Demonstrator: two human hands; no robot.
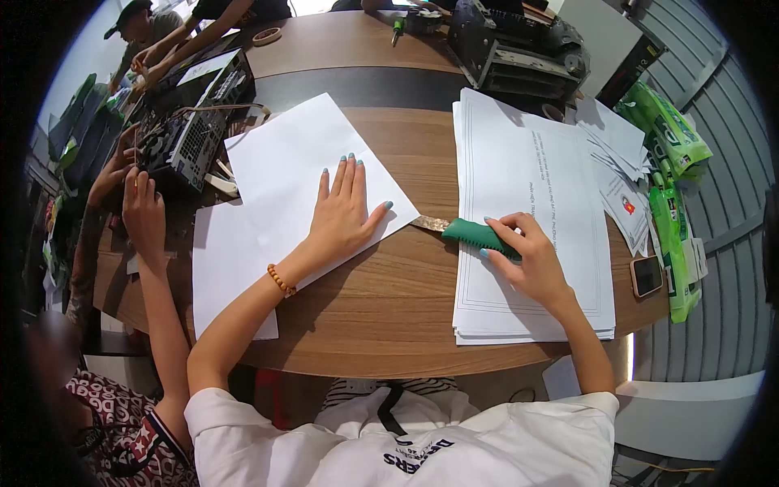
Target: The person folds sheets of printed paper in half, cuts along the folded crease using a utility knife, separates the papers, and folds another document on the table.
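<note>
- Observed left hand [345, 215] laid flat on white paper [280, 170], with fingers straight and narrowly spaced, thumb spread wide toward right edge of table [365, 345].
- Located white paper on left half of table, with one corner toward far edge and another toward right edge.
- Observed right hand [527, 256] with fingers closed around handle of green-handled blade [479, 237], over left side of printed stack [527, 312].
- Found green-handled blade pointing toward left edge, with tip at right corner of white paper; cannot tell whether under or against it.
- Located printed stack on right half, reaching near edge.
- Noted phone [647, 277] at right edge, beside green packages [667, 203].
- Noted computer case [199, 146] toward left edge, near another person's hand [144, 207].
</note>
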